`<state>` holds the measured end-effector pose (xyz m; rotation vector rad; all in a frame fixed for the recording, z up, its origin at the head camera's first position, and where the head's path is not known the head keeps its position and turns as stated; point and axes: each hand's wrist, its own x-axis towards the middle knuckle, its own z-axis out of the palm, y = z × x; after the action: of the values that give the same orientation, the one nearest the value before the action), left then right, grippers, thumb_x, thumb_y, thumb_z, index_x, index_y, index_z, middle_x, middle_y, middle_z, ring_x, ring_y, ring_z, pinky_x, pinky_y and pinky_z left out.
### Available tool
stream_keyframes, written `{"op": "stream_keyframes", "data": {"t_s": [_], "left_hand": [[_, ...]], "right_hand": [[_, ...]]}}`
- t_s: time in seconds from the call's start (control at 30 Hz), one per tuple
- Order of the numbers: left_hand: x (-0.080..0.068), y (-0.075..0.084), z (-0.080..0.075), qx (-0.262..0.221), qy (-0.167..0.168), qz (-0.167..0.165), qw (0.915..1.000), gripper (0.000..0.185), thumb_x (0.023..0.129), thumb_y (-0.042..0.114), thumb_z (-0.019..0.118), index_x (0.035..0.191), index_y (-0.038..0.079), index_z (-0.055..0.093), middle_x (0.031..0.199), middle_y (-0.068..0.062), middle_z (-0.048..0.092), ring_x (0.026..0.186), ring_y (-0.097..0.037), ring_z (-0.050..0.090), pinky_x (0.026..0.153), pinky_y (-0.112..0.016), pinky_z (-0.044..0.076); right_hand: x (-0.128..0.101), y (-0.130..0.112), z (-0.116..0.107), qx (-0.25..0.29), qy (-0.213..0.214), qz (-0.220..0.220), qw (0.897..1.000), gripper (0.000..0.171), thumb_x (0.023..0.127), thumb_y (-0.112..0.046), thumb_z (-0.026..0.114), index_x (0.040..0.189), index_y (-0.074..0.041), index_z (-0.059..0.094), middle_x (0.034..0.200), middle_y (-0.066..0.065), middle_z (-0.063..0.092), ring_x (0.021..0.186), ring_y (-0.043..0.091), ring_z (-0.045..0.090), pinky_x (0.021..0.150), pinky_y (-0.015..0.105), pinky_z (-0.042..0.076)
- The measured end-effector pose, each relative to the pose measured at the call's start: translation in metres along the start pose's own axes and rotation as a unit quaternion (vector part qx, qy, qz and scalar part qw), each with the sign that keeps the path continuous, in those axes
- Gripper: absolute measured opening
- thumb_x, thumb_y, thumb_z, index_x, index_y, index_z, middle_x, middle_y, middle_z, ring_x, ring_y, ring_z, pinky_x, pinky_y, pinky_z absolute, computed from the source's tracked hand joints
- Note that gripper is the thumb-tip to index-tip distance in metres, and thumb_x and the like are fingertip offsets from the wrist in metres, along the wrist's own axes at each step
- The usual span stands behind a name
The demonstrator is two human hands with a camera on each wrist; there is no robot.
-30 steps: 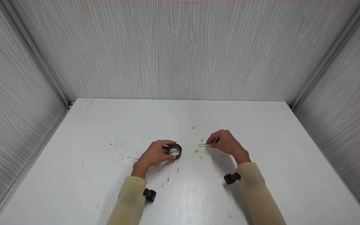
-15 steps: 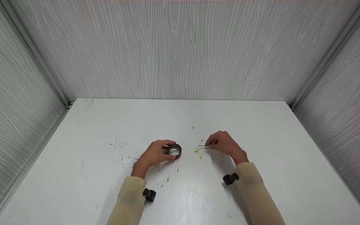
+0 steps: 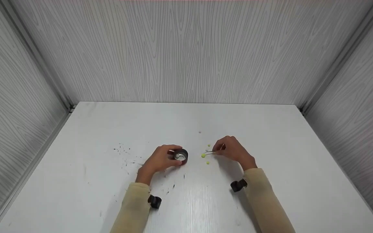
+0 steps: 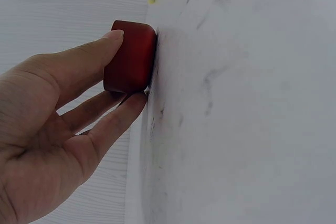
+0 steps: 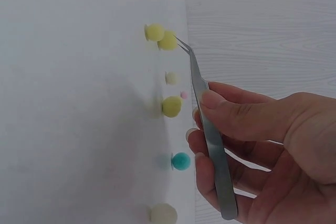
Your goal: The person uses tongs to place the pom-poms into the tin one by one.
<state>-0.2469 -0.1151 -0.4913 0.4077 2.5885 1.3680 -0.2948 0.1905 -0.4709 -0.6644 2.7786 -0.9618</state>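
In the head view my left hand (image 3: 161, 159) grips a small round cup (image 3: 185, 157), dark-rimmed with a shiny inside; its wall shows red in the left wrist view, thumb on one side and fingers on the other. The cup (image 4: 131, 59) stands right at the table surface. My right hand (image 3: 233, 150) pinches silver bent-tip tweezers (image 5: 210, 135) between thumb and fingers. Their two points stand slightly apart, right at a yellow ball (image 5: 168, 41). Another yellow ball (image 5: 154, 32) overlaps it in the right wrist view.
More small balls lie by my right hand: a yellow one (image 5: 171, 107), a teal one (image 5: 181, 161), a pale one (image 5: 164, 214) and a tiny pink one (image 5: 184, 95). Dark specks (image 3: 121, 149) mark the white table (image 3: 108, 123). Grey wood-grain panels (image 3: 186, 51) enclose it.
My right hand has shifted slightly left and toward me. The tweezers' points, close together a second ago, have spread apart near the yellow balls. The left hand and cup stay put.
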Motion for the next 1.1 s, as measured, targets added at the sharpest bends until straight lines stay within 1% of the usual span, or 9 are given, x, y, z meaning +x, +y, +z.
{"op": "stream_keyframes", "data": {"t_s": [0.23,0.4,0.53,0.63,0.83,0.97,1.1], "left_hand": [[0.000,0.001,0.000,-0.007,-0.002,0.003,1.0000,0.055,0.088,0.009,0.082,0.140,0.007,0.063,0.141,-0.018,0.064,0.130,-0.041,0.062,0.110,-0.053,0.050],[-0.001,0.002,-0.001,-0.009,-0.002,0.003,1.0000,0.055,0.088,0.008,0.081,0.140,0.006,0.063,0.141,-0.019,0.064,0.130,-0.041,0.062,0.110,-0.053,0.051],[0.000,0.003,-0.001,-0.008,-0.003,0.004,1.0000,0.055,0.087,0.007,0.081,0.139,0.006,0.063,0.140,-0.019,0.064,0.129,-0.041,0.063,0.110,-0.053,0.051],[0.000,0.003,-0.001,-0.009,-0.004,0.003,0.9999,0.055,0.088,0.007,0.081,0.140,0.006,0.063,0.140,-0.020,0.064,0.129,-0.041,0.063,0.110,-0.053,0.051],[-0.001,0.002,-0.001,-0.007,-0.003,-0.003,1.0000,0.055,0.088,0.008,0.081,0.140,0.008,0.063,0.140,-0.018,0.065,0.130,-0.040,0.062,0.110,-0.054,0.051],[-0.001,0.002,0.000,-0.006,-0.002,-0.003,1.0000,0.054,0.088,0.008,0.081,0.140,0.008,0.063,0.139,-0.017,0.065,0.130,-0.040,0.062,0.110,-0.054,0.050],[0.000,0.001,0.000,-0.002,0.000,-0.004,1.0000,0.055,0.088,0.009,0.081,0.140,0.009,0.063,0.140,-0.017,0.065,0.129,-0.039,0.063,0.110,-0.054,0.050]], "right_hand": [[0.001,-0.001,0.000,-0.001,-0.002,-0.001,1.000,0.009,0.088,-0.003,0.079,0.092,-0.009,0.083,0.089,0.006,0.079,0.075,0.011,0.059,0.073,0.028,0.050],[0.002,0.000,0.001,-0.009,0.005,-0.005,1.000,0.009,0.087,-0.002,0.079,0.091,-0.010,0.083,0.089,0.006,0.080,0.074,0.010,0.059,0.072,0.028,0.050],[0.002,-0.001,0.000,-0.015,0.010,-0.012,1.000,0.009,0.087,-0.002,0.079,0.090,-0.009,0.084,0.091,0.006,0.080,0.077,0.011,0.060,0.074,0.029,0.050],[0.001,-0.001,-0.001,-0.014,0.014,-0.027,0.999,0.010,0.087,0.000,0.079,0.090,-0.009,0.083,0.092,0.007,0.080,0.082,0.015,0.064,0.076,0.031,0.052],[-0.001,-0.003,-0.002,-0.013,0.036,-0.064,0.997,0.012,0.087,0.002,0.077,0.091,-0.008,0.083,0.094,0.008,0.079,0.089,0.022,0.067,0.080,0.031,0.052],[-0.002,-0.010,-0.003,0.000,0.053,-0.074,0.996,0.013,0.087,0.003,0.077,0.093,-0.007,0.083,0.094,0.009,0.079,0.090,0.024,0.069,0.081,0.031,0.054],[-0.001,-0.016,-0.002,0.005,0.073,-0.080,0.994,0.013,0.087,0.003,0.077,0.094,-0.007,0.083,0.094,0.010,0.079,0.089,0.026,0.071,0.081,0.035,0.058]]}}
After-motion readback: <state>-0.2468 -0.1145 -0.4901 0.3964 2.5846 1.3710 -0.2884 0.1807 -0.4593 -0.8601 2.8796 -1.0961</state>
